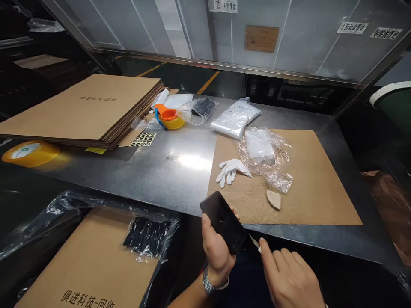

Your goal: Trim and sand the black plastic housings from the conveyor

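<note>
My left hand (217, 252), with a metal watch on its wrist, is closed around a flat black rectangular part (224, 220) with rounded corners. A small light mark or hole shows near the middle of its face. In my right hand (289, 273) is a thin craft knife (256, 243), pinched with its narrow tip close to the part's lower right edge. Whether the tip touches that edge I cannot tell. Beyond both hands, a cardboard sheet (314, 179) lies on the metal table. On it rest a white glove (233, 170) and a beige wedge-shaped piece (274, 199).
Crumpled clear plastic (279, 179) and a white plastic packet (235, 118) lie farther back. An orange tape dispenser (169, 116) stands near stacked cardboard (83, 107). A tape roll (30, 153) is at left. Below the table's front edge sits a plastic-lined box (96, 256).
</note>
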Demonstrator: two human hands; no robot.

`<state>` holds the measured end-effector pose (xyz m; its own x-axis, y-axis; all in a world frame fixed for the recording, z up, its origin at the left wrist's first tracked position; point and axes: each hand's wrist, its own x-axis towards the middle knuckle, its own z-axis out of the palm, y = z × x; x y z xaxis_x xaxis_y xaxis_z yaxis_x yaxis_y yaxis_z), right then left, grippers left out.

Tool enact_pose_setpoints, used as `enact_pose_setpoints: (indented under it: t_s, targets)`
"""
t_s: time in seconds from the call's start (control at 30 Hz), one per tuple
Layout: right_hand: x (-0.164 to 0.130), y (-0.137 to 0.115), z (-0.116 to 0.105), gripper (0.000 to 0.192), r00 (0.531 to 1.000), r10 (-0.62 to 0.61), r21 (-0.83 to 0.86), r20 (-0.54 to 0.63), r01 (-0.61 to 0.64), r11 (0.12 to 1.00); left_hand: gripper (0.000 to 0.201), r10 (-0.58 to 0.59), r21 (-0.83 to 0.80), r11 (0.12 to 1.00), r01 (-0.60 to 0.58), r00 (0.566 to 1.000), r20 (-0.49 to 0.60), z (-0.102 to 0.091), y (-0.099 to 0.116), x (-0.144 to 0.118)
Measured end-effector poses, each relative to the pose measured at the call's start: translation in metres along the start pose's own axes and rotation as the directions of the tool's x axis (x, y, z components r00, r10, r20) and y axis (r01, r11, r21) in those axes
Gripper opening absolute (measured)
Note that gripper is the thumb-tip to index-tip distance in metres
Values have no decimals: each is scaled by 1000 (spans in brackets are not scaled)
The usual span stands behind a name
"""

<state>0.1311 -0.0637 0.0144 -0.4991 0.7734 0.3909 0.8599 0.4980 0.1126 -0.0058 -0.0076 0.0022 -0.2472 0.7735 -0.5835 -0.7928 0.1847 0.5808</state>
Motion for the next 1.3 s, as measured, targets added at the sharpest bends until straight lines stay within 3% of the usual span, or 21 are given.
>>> enact_pose_setpoints:
  t_s: [0.17,0.27,0.43,0.73,1.03,1.3]
  targets:
    - [-5,11,1,31,981,168,350,98,-192,917,47,-213,-41,974,223,963,165,8,6,2]
    - [-9,12,-2,32,985,146,343,93,-170,924,49,-277,-50,955,293,937,215,8,6,3]
    - [-13,9,-10,33,991,88,166,105,-104,981,50,-265,-34,960,276,945,190,7,5,1]
    - [-15,3,-10,30,990,108,75,95,-116,990,53,-183,-9,982,191,954,237,7,4,-3]
    - [-15,5,-10,31,988,88,73,127,-97,993,52,-135,-9,990,143,955,264,2,0,-3]
    - [-18,6,-8,31,987,84,83,136,-96,992,48,-107,-4,994,111,972,208,1,-3,-4]
